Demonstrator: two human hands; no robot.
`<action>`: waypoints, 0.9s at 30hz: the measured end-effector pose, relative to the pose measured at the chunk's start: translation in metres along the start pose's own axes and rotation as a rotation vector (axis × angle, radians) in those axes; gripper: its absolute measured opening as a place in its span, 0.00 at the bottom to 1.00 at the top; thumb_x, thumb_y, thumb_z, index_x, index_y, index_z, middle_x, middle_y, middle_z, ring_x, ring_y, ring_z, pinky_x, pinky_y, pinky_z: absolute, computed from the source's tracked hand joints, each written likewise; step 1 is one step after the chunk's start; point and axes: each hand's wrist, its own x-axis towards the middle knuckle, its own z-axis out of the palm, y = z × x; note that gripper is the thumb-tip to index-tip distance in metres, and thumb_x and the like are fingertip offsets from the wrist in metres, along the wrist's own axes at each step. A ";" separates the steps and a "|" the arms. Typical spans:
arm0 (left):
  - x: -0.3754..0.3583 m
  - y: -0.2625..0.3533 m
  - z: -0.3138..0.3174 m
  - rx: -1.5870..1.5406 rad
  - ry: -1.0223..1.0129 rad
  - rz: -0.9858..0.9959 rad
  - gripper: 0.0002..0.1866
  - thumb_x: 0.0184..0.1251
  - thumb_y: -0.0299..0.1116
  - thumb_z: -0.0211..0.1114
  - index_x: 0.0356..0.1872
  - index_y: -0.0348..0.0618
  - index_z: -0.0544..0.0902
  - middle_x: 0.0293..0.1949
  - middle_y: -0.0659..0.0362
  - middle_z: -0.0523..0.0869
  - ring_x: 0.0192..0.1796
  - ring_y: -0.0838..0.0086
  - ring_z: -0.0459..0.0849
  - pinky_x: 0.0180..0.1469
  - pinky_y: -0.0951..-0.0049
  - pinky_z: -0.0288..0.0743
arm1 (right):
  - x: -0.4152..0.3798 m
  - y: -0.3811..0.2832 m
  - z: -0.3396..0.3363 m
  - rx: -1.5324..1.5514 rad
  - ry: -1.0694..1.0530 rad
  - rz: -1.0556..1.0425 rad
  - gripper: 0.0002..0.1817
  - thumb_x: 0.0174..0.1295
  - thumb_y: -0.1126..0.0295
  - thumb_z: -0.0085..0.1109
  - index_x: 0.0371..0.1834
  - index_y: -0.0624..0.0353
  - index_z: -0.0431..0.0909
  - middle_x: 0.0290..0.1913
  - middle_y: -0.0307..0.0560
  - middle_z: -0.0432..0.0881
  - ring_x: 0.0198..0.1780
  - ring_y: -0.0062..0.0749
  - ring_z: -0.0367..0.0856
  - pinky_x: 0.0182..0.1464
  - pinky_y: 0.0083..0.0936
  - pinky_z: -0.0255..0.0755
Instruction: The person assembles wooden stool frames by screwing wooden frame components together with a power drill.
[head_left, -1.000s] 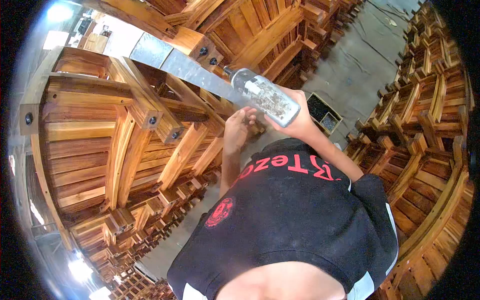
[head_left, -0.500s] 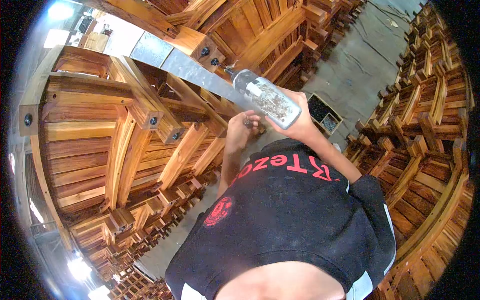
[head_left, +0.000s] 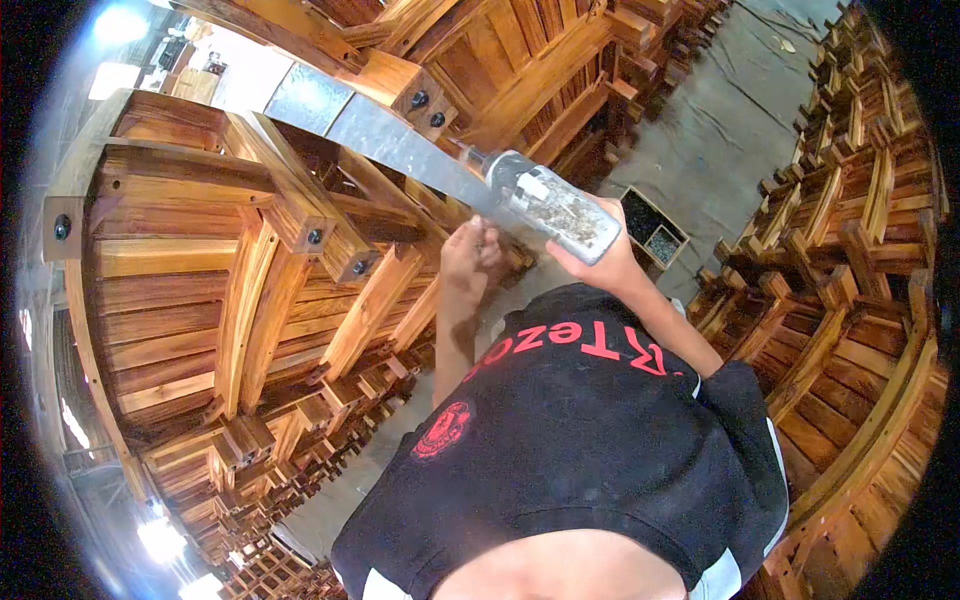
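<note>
My right hand (head_left: 608, 250) is wrapped round a clear, bottle-shaped thing (head_left: 560, 210) with a pale patch, speckled grey sides and a narrow dark tip. That tip points up and left, apart from the two dark bolt heads (head_left: 420, 99) in the end of a wooden post (head_left: 395, 80). Lower and to the left, my left hand (head_left: 470, 250) is closed with its fingers curled together. What lies inside those fingers is hidden and blurred.
Slatted wooden furniture frames (head_left: 180, 260) with dark bolts stand close on the left. More frames (head_left: 860, 300) are stacked along the right. A compartmented box (head_left: 650, 230) of small dark parts sits on the grey floor (head_left: 710, 130). A shiny grey strip (head_left: 400, 145) runs between the frames.
My right hand has drawn the bottle-shaped thing down and right, away from the bolt heads. My left hand's fingers have curled in, covering the small dark thing seen there before.
</note>
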 end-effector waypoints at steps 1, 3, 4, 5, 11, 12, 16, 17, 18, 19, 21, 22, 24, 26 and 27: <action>-0.002 0.007 0.004 -0.055 -0.011 0.006 0.10 0.71 0.35 0.54 0.38 0.38 0.75 0.26 0.63 0.74 0.21 0.84 0.64 0.22 0.83 0.58 | -0.007 0.001 -0.002 0.015 -0.026 0.092 0.27 0.38 0.73 0.69 0.47 0.66 0.76 0.46 0.51 0.80 0.49 0.37 0.78 0.55 0.29 0.65; -0.002 0.018 0.005 -0.172 -0.021 0.016 0.10 0.71 0.35 0.54 0.39 0.38 0.75 0.26 0.63 0.73 0.21 0.85 0.64 0.22 0.84 0.58 | -0.020 0.003 -0.005 0.023 -0.048 0.172 0.28 0.38 0.72 0.70 0.48 0.65 0.76 0.48 0.50 0.79 0.53 0.37 0.74 0.59 0.30 0.60; -0.006 0.023 0.009 -0.169 -0.037 0.083 0.11 0.71 0.37 0.54 0.40 0.38 0.74 0.25 0.65 0.71 0.21 0.85 0.63 0.23 0.84 0.58 | -0.027 0.002 -0.005 0.018 -0.049 0.162 0.29 0.38 0.72 0.71 0.48 0.65 0.76 0.48 0.50 0.79 0.52 0.37 0.74 0.59 0.30 0.60; -0.005 0.028 0.007 -0.261 -0.064 0.040 0.12 0.71 0.39 0.54 0.38 0.40 0.74 0.24 0.67 0.70 0.20 0.86 0.62 0.23 0.84 0.57 | -0.032 0.000 -0.003 -0.006 -0.052 0.120 0.27 0.38 0.72 0.70 0.47 0.65 0.77 0.47 0.51 0.80 0.50 0.38 0.76 0.57 0.29 0.63; -0.032 0.047 0.031 -0.113 0.015 0.114 0.13 0.70 0.43 0.56 0.31 0.44 0.74 0.19 0.69 0.69 0.17 0.85 0.60 0.20 0.82 0.52 | -0.058 0.005 0.011 -0.130 -0.153 -0.062 0.21 0.38 0.73 0.68 0.40 0.65 0.79 0.41 0.54 0.82 0.39 0.43 0.82 0.47 0.28 0.73; -0.037 0.046 0.032 -0.082 0.029 0.134 0.14 0.70 0.44 0.55 0.31 0.45 0.74 0.18 0.70 0.67 0.17 0.85 0.59 0.20 0.82 0.51 | -0.060 -0.001 0.014 -0.138 -0.146 -0.073 0.21 0.38 0.73 0.68 0.40 0.65 0.79 0.41 0.54 0.82 0.40 0.43 0.82 0.47 0.28 0.73; -0.049 0.036 0.029 -0.031 0.049 0.188 0.14 0.70 0.46 0.55 0.31 0.47 0.75 0.17 0.72 0.65 0.18 0.86 0.58 0.21 0.82 0.50 | -0.074 -0.006 0.017 -0.195 -0.140 -0.055 0.23 0.37 0.72 0.67 0.41 0.64 0.79 0.41 0.53 0.82 0.41 0.43 0.82 0.48 0.28 0.73; -0.051 0.034 0.027 -0.036 0.045 0.198 0.14 0.70 0.46 0.55 0.31 0.47 0.75 0.17 0.72 0.65 0.18 0.86 0.58 0.21 0.82 0.51 | -0.076 -0.006 0.016 -0.205 -0.144 -0.059 0.23 0.37 0.72 0.67 0.41 0.64 0.79 0.41 0.53 0.82 0.41 0.43 0.82 0.48 0.28 0.73; -0.054 0.034 0.025 -0.005 0.019 0.216 0.14 0.70 0.45 0.55 0.31 0.46 0.76 0.17 0.72 0.66 0.18 0.86 0.59 0.22 0.82 0.52 | -0.079 -0.005 0.017 -0.197 -0.154 -0.055 0.22 0.36 0.72 0.67 0.40 0.64 0.79 0.40 0.52 0.82 0.41 0.43 0.82 0.48 0.28 0.73; -0.056 0.034 0.023 -0.002 0.018 0.217 0.14 0.71 0.44 0.54 0.31 0.45 0.76 0.18 0.71 0.67 0.18 0.86 0.59 0.21 0.82 0.51 | -0.082 -0.002 0.018 -0.188 -0.161 -0.052 0.22 0.36 0.72 0.67 0.40 0.64 0.79 0.40 0.52 0.82 0.41 0.43 0.82 0.48 0.29 0.73; -0.060 0.033 0.022 0.002 0.016 0.218 0.14 0.71 0.41 0.54 0.31 0.41 0.77 0.18 0.70 0.68 0.17 0.86 0.59 0.20 0.83 0.51 | -0.088 0.000 0.019 -0.180 -0.160 -0.038 0.21 0.37 0.73 0.66 0.39 0.63 0.80 0.39 0.50 0.83 0.41 0.43 0.82 0.47 0.29 0.72; -0.063 0.032 0.021 0.000 0.019 0.217 0.14 0.72 0.40 0.53 0.31 0.40 0.77 0.18 0.69 0.68 0.17 0.86 0.60 0.19 0.83 0.50 | -0.091 0.000 0.019 -0.179 -0.156 -0.027 0.20 0.37 0.73 0.66 0.39 0.62 0.80 0.39 0.49 0.83 0.41 0.43 0.82 0.47 0.29 0.72; -0.069 0.032 0.024 0.048 0.014 0.219 0.14 0.72 0.41 0.53 0.35 0.40 0.77 0.18 0.70 0.67 0.18 0.86 0.60 0.21 0.82 0.54 | -0.095 -0.002 0.020 -0.225 -0.141 -0.048 0.22 0.36 0.73 0.66 0.40 0.64 0.80 0.38 0.50 0.83 0.40 0.41 0.83 0.47 0.28 0.73; -0.073 0.029 0.027 0.026 -0.023 0.247 0.14 0.72 0.39 0.52 0.43 0.37 0.77 0.20 0.69 0.68 0.20 0.84 0.63 0.23 0.82 0.56 | -0.093 -0.005 0.020 -0.293 -0.126 -0.094 0.25 0.35 0.72 0.67 0.42 0.68 0.78 0.38 0.53 0.84 0.39 0.39 0.84 0.46 0.25 0.73; -0.077 0.028 0.031 -0.029 -0.022 0.242 0.14 0.71 0.38 0.53 0.44 0.36 0.77 0.21 0.68 0.69 0.21 0.84 0.63 0.24 0.82 0.56 | -0.093 -0.005 0.019 -0.311 -0.124 -0.101 0.26 0.34 0.72 0.67 0.42 0.70 0.78 0.38 0.53 0.84 0.39 0.38 0.84 0.46 0.24 0.74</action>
